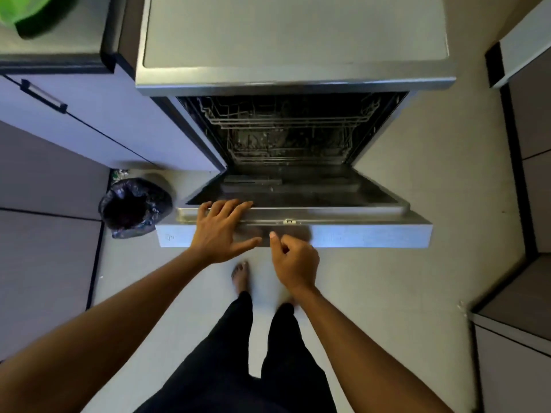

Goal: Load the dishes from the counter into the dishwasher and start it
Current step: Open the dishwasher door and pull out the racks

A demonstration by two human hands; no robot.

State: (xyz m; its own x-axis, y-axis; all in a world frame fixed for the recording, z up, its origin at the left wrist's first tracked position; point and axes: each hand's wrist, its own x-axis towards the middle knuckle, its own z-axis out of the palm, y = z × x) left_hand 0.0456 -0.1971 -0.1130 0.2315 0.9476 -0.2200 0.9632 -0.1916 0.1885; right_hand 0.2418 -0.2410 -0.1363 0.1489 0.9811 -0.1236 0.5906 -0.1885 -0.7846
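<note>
A steel dishwasher (295, 73) stands in front of me with its door (372, 234) partly lowered. Wire racks (286, 129) show inside the dark tub; whether dishes sit in them I cannot tell. My left hand (222, 229) grips the door's top edge left of centre, fingers over the rim and thumb on the front panel. My right hand (293, 262) hovers just in front of the door's control strip, loosely curled, with one finger pointing at the panel. A small latch (288, 221) sits at the middle of the door edge.
A bin with a black bag (135, 205) stands on the floor left of the door. Lilac cabinets with a dark handle (43, 95) lie to the left, under a counter bearing something green (26, 16). Cabinets line the right side (530, 144). My bare foot (241, 275) is below the door.
</note>
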